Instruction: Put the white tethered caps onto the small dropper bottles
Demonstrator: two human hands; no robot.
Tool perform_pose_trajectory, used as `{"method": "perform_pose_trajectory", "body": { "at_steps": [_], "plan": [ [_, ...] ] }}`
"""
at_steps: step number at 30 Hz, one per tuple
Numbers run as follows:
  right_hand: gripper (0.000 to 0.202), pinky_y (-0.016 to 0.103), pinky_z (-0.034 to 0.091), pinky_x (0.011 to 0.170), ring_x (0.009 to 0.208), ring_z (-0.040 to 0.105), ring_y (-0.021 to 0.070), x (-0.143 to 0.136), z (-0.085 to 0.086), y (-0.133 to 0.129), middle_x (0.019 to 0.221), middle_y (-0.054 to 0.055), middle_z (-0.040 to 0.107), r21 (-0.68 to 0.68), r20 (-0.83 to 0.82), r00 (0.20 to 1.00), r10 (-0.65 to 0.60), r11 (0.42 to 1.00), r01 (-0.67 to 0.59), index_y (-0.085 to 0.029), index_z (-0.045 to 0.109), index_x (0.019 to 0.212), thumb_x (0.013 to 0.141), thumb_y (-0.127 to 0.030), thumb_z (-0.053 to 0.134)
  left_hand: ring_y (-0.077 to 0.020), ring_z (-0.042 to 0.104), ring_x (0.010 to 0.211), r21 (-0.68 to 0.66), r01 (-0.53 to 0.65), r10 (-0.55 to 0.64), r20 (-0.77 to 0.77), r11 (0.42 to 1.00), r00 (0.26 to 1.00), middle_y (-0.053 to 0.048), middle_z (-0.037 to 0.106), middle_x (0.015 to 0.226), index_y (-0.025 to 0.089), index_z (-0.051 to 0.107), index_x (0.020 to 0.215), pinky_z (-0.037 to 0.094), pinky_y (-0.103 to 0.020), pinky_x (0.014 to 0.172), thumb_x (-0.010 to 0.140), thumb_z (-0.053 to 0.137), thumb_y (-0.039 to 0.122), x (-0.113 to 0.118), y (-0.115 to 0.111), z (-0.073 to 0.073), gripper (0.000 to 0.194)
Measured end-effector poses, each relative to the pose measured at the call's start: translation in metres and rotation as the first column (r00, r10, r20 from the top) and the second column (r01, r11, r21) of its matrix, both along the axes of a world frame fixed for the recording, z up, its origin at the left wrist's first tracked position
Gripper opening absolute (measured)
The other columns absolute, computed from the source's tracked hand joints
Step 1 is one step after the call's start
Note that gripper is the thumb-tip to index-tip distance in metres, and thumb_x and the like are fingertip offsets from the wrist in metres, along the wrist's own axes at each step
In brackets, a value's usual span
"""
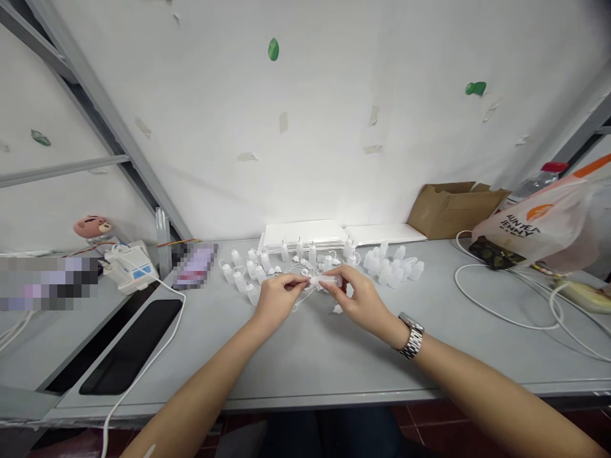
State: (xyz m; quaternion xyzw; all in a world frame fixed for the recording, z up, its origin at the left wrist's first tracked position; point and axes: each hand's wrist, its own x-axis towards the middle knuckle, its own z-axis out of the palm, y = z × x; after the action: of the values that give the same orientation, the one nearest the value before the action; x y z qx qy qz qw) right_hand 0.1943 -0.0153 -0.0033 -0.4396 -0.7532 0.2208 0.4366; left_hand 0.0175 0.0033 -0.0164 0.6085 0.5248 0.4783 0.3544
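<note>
A small white plastic piece with a cylindrical body (329, 280) lies sideways between my two hands above the grey table. My left hand (279, 299) pinches its left end with thumb and index finger. On its right part, the thumb and fingers of my right hand (358, 299) are closed. Just behind stand several small white cylinders (238, 280) with thin wires or loops at their tops, spread to the left and centre. To the right is a cluster of translucent white plastic caps (391, 267). White cords run partly hidden beneath my hands.
White sheets or panels (305, 232) are stacked against the wall, beside a cardboard box (458, 207). A plastic bag (539, 222) and loose white cable (501, 324) occupy the right. On the left lie a black phone-like slab (131, 346), a phone (195, 266) and a white power strip (131, 264).
</note>
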Motion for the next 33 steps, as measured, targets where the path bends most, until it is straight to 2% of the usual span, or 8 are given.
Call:
{"method": "perform_pose_trajectory", "body": {
  "at_steps": [3, 7, 9, 14, 22, 28, 33],
  "plan": [
    [0.026, 0.028, 0.042, 0.06, 0.063, 0.049, 0.0144, 0.0, 0.001, 0.003, 0.072, 0.003, 0.056, -0.099, -0.162, 0.985, -0.049, 0.995, 0.033, -0.019, 0.058, 0.088, 0.082, -0.043, 0.05, -0.0205, 0.066, 0.078, -0.065, 0.047, -0.036, 0.167, 0.997, 0.985, -0.005, 0.072, 0.079, 0.019, 0.071, 0.073, 0.051, -0.034, 0.076, 0.063, 0.068, 0.029, 0.001, 0.001, 0.006, 0.015],
    [0.027, 0.027, 0.042, 0.055, 0.057, 0.047, 0.0127, 0.0, 0.0, 0.007, 0.062, -0.002, 0.049, -0.224, -0.346, 0.936, -0.06, 0.974, -0.021, -0.019, 0.054, 0.09, 0.081, -0.045, 0.05, -0.0219, 0.066, 0.084, -0.172, 0.146, -0.073, 0.373, 0.974, 0.925, -0.01, 0.071, 0.085, 0.014, 0.068, 0.079, 0.051, -0.034, 0.077, 0.064, 0.069, 0.033, -0.005, 0.004, 0.013, 0.025],
    [0.026, 0.027, 0.042, 0.057, 0.058, 0.048, 0.0129, 0.0, -0.001, 0.006, 0.063, -0.002, 0.05, -0.21, -0.327, 0.944, -0.036, 0.977, -0.035, -0.019, 0.054, 0.091, 0.082, -0.043, 0.05, -0.0216, 0.065, 0.087, -0.253, 0.188, -0.054, 0.457, 0.949, 0.888, -0.011, 0.071, 0.089, 0.013, 0.068, 0.083, 0.051, -0.032, 0.079, 0.065, 0.07, 0.033, -0.01, 0.007, 0.014, 0.027],
    [0.022, 0.029, 0.043, 0.064, 0.067, 0.051, 0.0146, -0.002, -0.004, 0.003, 0.077, 0.003, 0.059, -0.079, -0.142, 0.99, -0.005, 0.997, -0.006, -0.02, 0.058, 0.093, 0.083, -0.038, 0.051, -0.0191, 0.065, 0.09, -0.393, 0.283, 0.002, 0.588, 0.875, 0.809, -0.01, 0.069, 0.097, 0.015, 0.068, 0.084, 0.051, -0.027, 0.082, 0.068, 0.069, 0.027, -0.015, 0.012, 0.007, 0.02],
    [0.02, 0.03, 0.044, 0.066, 0.072, 0.052, 0.0164, -0.004, -0.006, 0.0, 0.087, 0.006, 0.06, -0.009, -0.069, 0.997, 0.027, 1.0, -0.027, -0.021, 0.056, 0.097, 0.085, -0.035, 0.049, -0.0185, 0.066, 0.085, -0.44, 0.338, 0.022, 0.635, 0.832, 0.772, -0.009, 0.071, 0.087, 0.015, 0.069, 0.079, 0.053, -0.026, 0.08, 0.067, 0.07, 0.029, -0.01, 0.011, 0.004, 0.018],
    [0.019, 0.03, 0.043, 0.064, 0.07, 0.051, 0.0164, -0.003, -0.005, -0.001, 0.084, 0.006, 0.059, 0.005, -0.038, 0.999, 0.016, 1.0, -0.015, -0.021, 0.056, 0.097, 0.084, -0.034, 0.05, -0.0159, 0.066, 0.083, -0.462, 0.313, 0.1, 0.676, 0.83, 0.73, -0.008, 0.071, 0.09, 0.017, 0.068, 0.083, 0.053, -0.022, 0.073, 0.068, 0.069, 0.025, -0.011, 0.012, 0.004, 0.017],
    [0.02, 0.031, 0.043, 0.065, 0.071, 0.051, 0.0167, -0.003, -0.005, -0.002, 0.085, 0.006, 0.059, 0.032, -0.027, 0.999, 0.023, 0.999, -0.022, -0.02, 0.055, 0.099, 0.085, -0.033, 0.049, -0.0168, 0.067, 0.078, -0.47, 0.329, 0.093, 0.675, 0.819, 0.732, -0.008, 0.072, 0.079, 0.015, 0.068, 0.082, 0.053, -0.023, 0.071, 0.065, 0.071, 0.027, -0.009, 0.01, 0.006, 0.021]
  ]
}}
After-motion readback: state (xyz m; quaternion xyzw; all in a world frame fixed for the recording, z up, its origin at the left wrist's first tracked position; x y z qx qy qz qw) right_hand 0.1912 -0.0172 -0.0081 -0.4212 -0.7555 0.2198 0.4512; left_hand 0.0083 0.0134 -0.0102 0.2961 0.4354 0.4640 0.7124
